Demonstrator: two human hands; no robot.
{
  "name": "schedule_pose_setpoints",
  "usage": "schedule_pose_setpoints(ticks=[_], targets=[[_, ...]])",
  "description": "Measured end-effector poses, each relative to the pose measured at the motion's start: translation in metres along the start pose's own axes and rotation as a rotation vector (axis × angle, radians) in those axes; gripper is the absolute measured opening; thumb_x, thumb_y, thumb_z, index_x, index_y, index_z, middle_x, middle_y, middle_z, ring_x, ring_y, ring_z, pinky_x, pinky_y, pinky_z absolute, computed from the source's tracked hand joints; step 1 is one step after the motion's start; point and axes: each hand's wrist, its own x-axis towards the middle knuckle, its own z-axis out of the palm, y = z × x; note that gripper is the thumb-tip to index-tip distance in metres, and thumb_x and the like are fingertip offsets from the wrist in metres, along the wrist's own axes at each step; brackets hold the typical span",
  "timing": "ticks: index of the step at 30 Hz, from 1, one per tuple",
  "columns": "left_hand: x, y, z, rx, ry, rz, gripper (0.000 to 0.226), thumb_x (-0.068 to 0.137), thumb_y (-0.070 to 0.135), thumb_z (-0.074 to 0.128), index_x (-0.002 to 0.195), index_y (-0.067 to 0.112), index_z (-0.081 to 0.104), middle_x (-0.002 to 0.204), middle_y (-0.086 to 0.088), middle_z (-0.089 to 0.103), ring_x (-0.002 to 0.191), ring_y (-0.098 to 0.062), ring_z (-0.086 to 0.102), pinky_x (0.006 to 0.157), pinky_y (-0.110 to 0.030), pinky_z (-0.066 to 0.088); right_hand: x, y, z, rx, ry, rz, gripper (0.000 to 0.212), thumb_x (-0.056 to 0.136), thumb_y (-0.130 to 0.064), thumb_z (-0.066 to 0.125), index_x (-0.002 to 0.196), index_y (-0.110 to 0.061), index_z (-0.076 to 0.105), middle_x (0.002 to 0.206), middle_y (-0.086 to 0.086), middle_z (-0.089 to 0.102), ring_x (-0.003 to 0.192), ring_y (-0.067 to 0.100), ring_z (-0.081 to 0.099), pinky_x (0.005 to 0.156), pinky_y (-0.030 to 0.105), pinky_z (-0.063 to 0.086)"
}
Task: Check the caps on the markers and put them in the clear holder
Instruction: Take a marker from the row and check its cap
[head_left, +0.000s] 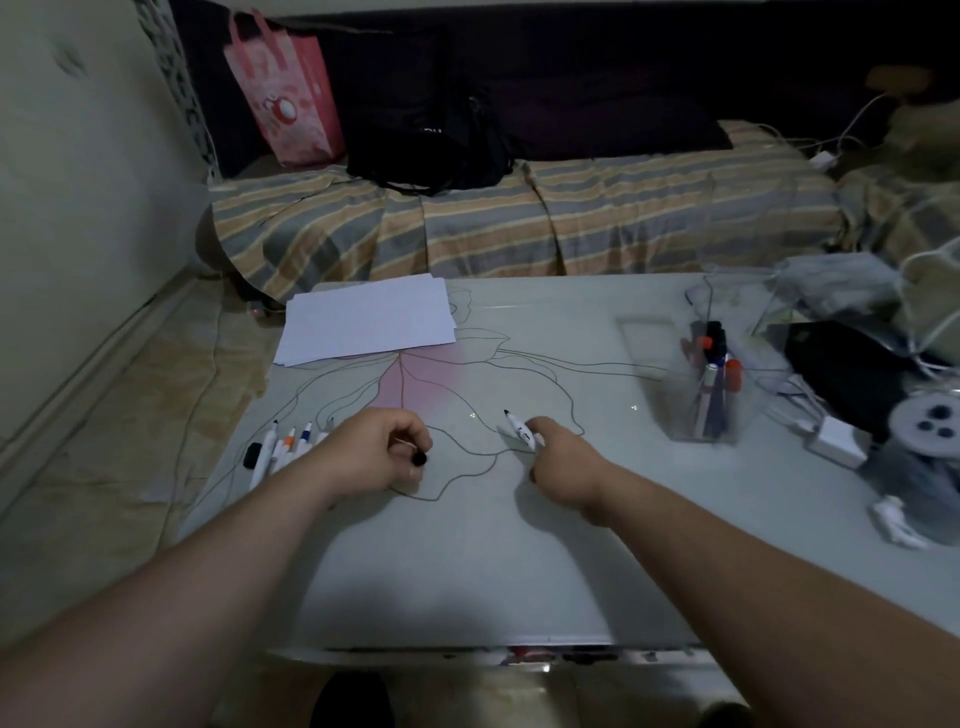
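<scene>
My right hand (558, 465) grips a white marker (519, 428) whose bare black tip points up and to the left, uncapped. A small black cap (418, 459) sits in the closed fingers of my left hand (379, 449), a short way left of the marker. Several more white markers (283, 447) with orange, blue and black ends lie in a row on the table at the left, a loose black cap (252, 455) beside them. At the right stands the clear holder (704, 379) with several markers upright inside it.
A stack of white paper (369, 317) lies at the table's far left. Black pouch, white charger (836, 441), cables and a grey bundle crowd the table's right side. A striped bed with a pink bag (285, 88) runs behind the glass table (467, 561).
</scene>
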Motion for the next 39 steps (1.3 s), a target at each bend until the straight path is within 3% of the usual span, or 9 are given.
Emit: schedule_pose_setpoints(ticks=[4, 8, 17, 23, 28, 30, 33, 35, 39], targets=[[0.001, 0.005, 0.004, -0.058, 0.004, 0.044, 0.034, 0.076, -0.003, 0.082, 0.082, 0.030, 0.073, 0.094, 0.007, 0.078, 0.083, -0.007, 0.073, 0.089, -0.029, 0.057, -0.014, 0.009, -0.016, -0.036, 0.130, -0.143, 0.018, 0.101, -0.039, 0.049, 0.107, -0.030, 0.063, 0.088, -0.007, 0.062, 0.087, 0.022, 0.058, 0.072, 0.034, 0.046], [0.001, 0.019, 0.011, -0.061, -0.019, 0.078, 0.027, 0.080, 0.009, 0.084, 0.095, 0.030, 0.078, 0.093, 0.013, 0.078, 0.088, -0.004, 0.072, 0.087, -0.020, 0.053, -0.029, 0.012, -0.023, -0.541, 0.378, -0.321, 0.047, 0.094, -0.073, 0.035, 0.100, -0.036, 0.063, 0.082, -0.008, 0.057, 0.083, 0.020, 0.060, 0.063, 0.031, 0.046], [0.000, 0.053, 0.025, -0.047, 0.008, 0.149, 0.021, 0.083, 0.023, 0.083, 0.100, 0.036, 0.080, 0.084, 0.011, 0.073, 0.069, 0.004, 0.059, 0.074, -0.017, 0.046, -0.035, 0.009, -0.028, -0.607, 0.461, -0.406, 0.042, 0.096, -0.069, 0.038, 0.113, -0.040, 0.063, 0.093, -0.008, 0.058, 0.093, 0.023, 0.062, 0.063, 0.031, 0.040], [-0.005, 0.069, 0.037, -0.037, -0.013, 0.183, 0.014, 0.088, 0.035, 0.074, 0.097, 0.046, 0.076, 0.090, 0.013, 0.074, 0.083, -0.008, 0.068, 0.080, -0.032, 0.055, -0.037, 0.004, -0.029, -0.640, 0.479, -0.501, 0.037, 0.099, -0.062, 0.041, 0.106, -0.035, 0.066, 0.093, -0.005, 0.061, 0.091, 0.027, 0.061, 0.064, 0.033, 0.047], [-0.013, 0.086, 0.048, 0.066, 0.146, 0.271, 0.016, 0.096, 0.024, 0.063, 0.101, 0.033, 0.075, 0.085, 0.015, 0.075, 0.070, 0.007, 0.063, 0.061, -0.008, 0.041, -0.034, 0.001, -0.032, -0.743, 0.577, -0.641, 0.021, 0.096, -0.049, 0.056, 0.094, -0.030, 0.065, 0.077, -0.003, 0.058, 0.066, 0.032, 0.062, 0.052, 0.031, 0.039], [-0.014, 0.092, 0.050, 0.111, 0.205, 0.312, 0.017, 0.096, 0.023, 0.062, 0.102, 0.030, 0.076, 0.084, 0.015, 0.074, 0.072, 0.004, 0.061, 0.062, -0.008, 0.039, -0.035, 0.002, -0.033, -0.692, 0.606, -0.626, 0.020, 0.095, -0.050, 0.058, 0.092, -0.031, 0.063, 0.076, -0.003, 0.057, 0.062, 0.031, 0.062, 0.050, 0.029, 0.033], [-0.012, 0.099, 0.047, 0.223, 0.212, 0.373, 0.017, 0.096, 0.024, 0.061, 0.104, 0.029, 0.075, 0.089, 0.010, 0.075, 0.082, -0.010, 0.063, 0.072, -0.022, 0.043, -0.037, 0.004, -0.035, -0.607, 0.567, -0.588, 0.023, 0.099, -0.052, 0.053, 0.097, -0.030, 0.059, 0.085, -0.004, 0.060, 0.073, 0.029, 0.064, 0.054, 0.032, 0.038], [-0.012, 0.106, 0.047, 0.314, 0.189, 0.421, 0.013, 0.094, 0.030, 0.064, 0.102, 0.029, 0.075, 0.090, 0.009, 0.075, 0.084, -0.015, 0.065, 0.076, -0.029, 0.047, -0.039, 0.006, -0.038, -0.566, 0.484, -0.564, 0.022, 0.102, -0.050, 0.046, 0.105, -0.030, 0.054, 0.096, -0.007, 0.063, 0.089, 0.028, 0.061, 0.068, 0.038, 0.047], [-0.015, 0.125, 0.062, 0.104, 0.286, 0.323, 0.015, 0.081, 0.044, 0.076, 0.086, 0.030, 0.073, 0.064, 0.014, 0.064, 0.063, -0.001, 0.057, 0.059, -0.014, 0.040, -0.046, 0.009, -0.060, -0.550, 0.424, -0.642, 0.012, 0.103, -0.036, 0.046, 0.107, -0.026, 0.050, 0.092, -0.011, 0.059, 0.097, 0.025, 0.048, 0.078, 0.043, 0.039]])
